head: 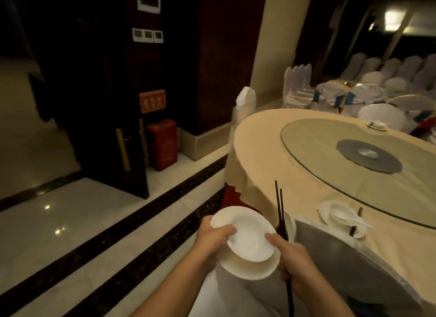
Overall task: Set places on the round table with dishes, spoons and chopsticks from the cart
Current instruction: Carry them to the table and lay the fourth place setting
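Plates, two white ones stacked, are held in front of the person's body, off the near-left edge of the round tabletop. The left hand grips the stack at its left rim, thumb lying over the top plate and fingers curled beneath. The right hand pinches the right rim with its thumb on the upper plate, and the same hand clasps a pair of dark chopsticks that stand nearly upright, their tips rising above the plates and their lower ends running down past the wrist. Another white dish edge shows just behind the chopsticks, though what it is cannot be told. The tabletop wears a beige cloth and carries a glass turntable with a dark round hub at its middle. One place setting, a plate with a small bowl, a white spoon and dark chopsticks, lies on the cloth at the near edge, beside the back of a covered chair. A second small setting sits at the far edge. White-covered chairs stand beyond the table.
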